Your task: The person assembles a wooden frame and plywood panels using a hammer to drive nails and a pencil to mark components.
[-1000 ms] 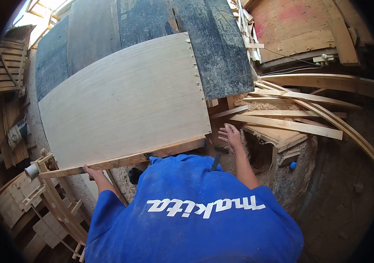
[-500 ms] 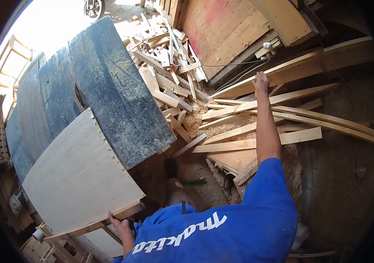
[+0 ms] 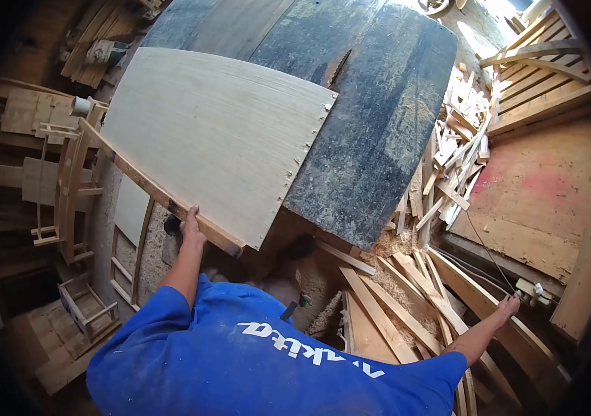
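A pale, curved plywood panel (image 3: 219, 132) lies on a dark, worn tabletop (image 3: 371, 132), with staples or chips along its right edge. My left hand (image 3: 193, 227) is closed round the curved wooden strip (image 3: 146, 182) along the panel's near edge, close to its right end. At the lower right, my right hand (image 3: 509, 305) is stretched out beside a pale electrical socket (image 3: 532, 291), where a thin cord ends. Its fingers are pressed together; what they hold is too small to tell. A long curved plank (image 3: 472, 291) passes beneath that hand.
Offcuts (image 3: 458, 152) are heaped beyond the tabletop's right side. Several long wooden strips (image 3: 385, 319) lie over sawdust near my right arm. A large board with a red stain (image 3: 538, 187) is at the right. Wooden frames (image 3: 73, 187) stand at the left.
The view has turned toward the right. My right hand has moved from the long curved plank to the socket and cord. My left hand remains on the wooden strip.
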Demonstrator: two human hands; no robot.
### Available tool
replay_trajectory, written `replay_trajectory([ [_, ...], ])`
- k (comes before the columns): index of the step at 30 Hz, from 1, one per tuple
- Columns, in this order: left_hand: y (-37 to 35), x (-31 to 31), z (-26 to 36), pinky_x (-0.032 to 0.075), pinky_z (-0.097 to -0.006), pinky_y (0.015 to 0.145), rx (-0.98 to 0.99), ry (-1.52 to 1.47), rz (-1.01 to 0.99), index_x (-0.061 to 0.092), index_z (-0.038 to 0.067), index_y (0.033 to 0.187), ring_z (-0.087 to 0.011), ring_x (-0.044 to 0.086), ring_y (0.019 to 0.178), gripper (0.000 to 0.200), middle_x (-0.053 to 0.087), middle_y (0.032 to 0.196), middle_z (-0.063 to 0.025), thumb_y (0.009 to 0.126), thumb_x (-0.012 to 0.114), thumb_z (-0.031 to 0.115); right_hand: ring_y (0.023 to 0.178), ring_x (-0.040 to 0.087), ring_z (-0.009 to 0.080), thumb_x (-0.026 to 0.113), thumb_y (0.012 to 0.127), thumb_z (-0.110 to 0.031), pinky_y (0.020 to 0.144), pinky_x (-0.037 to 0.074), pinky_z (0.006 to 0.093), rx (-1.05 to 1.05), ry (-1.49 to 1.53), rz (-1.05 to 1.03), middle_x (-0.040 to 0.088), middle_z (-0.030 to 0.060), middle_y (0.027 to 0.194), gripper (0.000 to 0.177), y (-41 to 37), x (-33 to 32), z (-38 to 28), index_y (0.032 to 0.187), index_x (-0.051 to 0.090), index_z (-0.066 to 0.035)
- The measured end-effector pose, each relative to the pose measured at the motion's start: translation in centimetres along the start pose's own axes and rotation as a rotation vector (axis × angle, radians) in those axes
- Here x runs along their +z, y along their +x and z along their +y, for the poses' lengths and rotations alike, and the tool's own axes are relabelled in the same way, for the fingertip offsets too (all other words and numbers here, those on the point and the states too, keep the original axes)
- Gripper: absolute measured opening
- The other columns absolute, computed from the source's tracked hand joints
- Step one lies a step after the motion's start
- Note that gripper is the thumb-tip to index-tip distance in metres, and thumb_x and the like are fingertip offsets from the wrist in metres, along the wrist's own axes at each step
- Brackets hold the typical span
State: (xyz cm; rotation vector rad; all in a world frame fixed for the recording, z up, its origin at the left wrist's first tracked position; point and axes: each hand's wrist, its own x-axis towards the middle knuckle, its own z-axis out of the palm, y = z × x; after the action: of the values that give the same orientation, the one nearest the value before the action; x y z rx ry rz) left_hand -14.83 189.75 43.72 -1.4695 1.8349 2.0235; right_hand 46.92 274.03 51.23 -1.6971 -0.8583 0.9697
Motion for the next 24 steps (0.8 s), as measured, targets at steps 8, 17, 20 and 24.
replay_trajectory([
  [8, 0.0, 0.0, -0.3, 0.055, -0.05, 0.087, -0.02, -0.01, -0.036, 0.046, -0.007, 0.123, -0.0327, 0.063, 0.1, 0.07, 0.059, 0.116, -0.0194, 0.071, 0.083, 0.019, 0.143, 0.031, 0.0287, 0.054, 0.094, -0.014, 0.113, 0.036, 0.0446, 0.149, 0.257, 0.05, 0.036, 0.0235, 0.149, 0.045, -1.2, 1.6, -0.8, 0.133, 0.048, 0.008],
  [17, 1.3, 0.0, -1.3, 0.053, -0.0462, 0.093, -0.036, 0.077, 0.017, 0.043, -0.006, 0.129, -0.0318, 0.059, 0.11, 0.079, 0.052, 0.129, -0.0193, 0.07, 0.084, 0.028, 0.125, 0.049, 0.0239, 0.056, 0.097, -0.015, 0.095, 0.048, 0.0428, -0.04, -0.346, -0.664, 0.046, 0.014, 0.144, 0.058, -34.0, 7.3, 12.4, 0.149, 0.031, -0.007],
  [20, -0.3, -0.1, 0.4, 0.052, -0.0466, 0.096, -0.132, 0.119, -0.006, 0.045, -0.006, 0.131, -0.0306, 0.058, 0.113, 0.082, 0.054, 0.127, -0.0181, 0.07, 0.086, 0.032, 0.112, 0.061, 0.023, 0.056, 0.099, -0.02, 0.086, 0.055, 0.038, 0.154, -0.445, -0.938, 0.059, 0.0152, 0.13, 0.042, -47.7, 6.7, 16.5, 0.137, 0.048, -0.003],
  [24, 0.3, -2.9, 2.2, 0.049, -0.0458, 0.096, -0.252, 0.036, -0.458, 0.049, -0.002, 0.132, -0.0253, 0.055, 0.115, 0.086, 0.057, 0.126, -0.0144, 0.076, 0.079, 0.056, 0.106, 0.067, 0.0262, 0.053, 0.102, -0.024, 0.084, 0.057, 0.0362, 0.356, -0.409, -1.137, 0.065, 0.0161, 0.118, 0.036, -63.8, 7.5, 20.6, 0.129, 0.054, 0.0],
])
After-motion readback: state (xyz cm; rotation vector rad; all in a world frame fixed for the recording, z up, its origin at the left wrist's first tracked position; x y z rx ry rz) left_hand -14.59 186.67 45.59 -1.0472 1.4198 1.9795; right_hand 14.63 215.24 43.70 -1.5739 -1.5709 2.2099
